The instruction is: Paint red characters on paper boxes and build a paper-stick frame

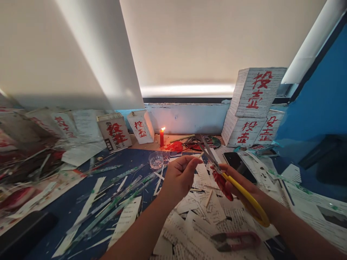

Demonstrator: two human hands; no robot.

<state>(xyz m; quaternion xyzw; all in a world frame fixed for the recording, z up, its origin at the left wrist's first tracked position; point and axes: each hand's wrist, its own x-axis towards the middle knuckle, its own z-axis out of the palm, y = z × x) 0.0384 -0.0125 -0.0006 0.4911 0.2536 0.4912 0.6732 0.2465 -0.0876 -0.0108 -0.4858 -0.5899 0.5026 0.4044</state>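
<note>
My left hand (pixel 180 177) is closed in a pinch, with the end of a thin pale stick (pixel 201 155) poking out past the fingertips. Yellow-handled scissors (pixel 241 191) are in my right hand (pixel 238 178), their blades pointing up and away, slightly apart and close to the stick. Something red (pixel 223 186) shows at the right fingers; whether it is an object or stained skin I cannot tell. Below the hands lie scraps of printed paper (pixel 197 231) and small thread snips (pixel 235 241) with a pinkish handle.
A lit red candle (pixel 162 138) stands at the back beside a clear small cup (pixel 156 160). White paper boxes (pixel 257 94) with red characters are stacked at right; others (pixel 114 131) line the left. A phone (pixel 240 167) lies right. Plastic strips (pixel 116 202) cover the left.
</note>
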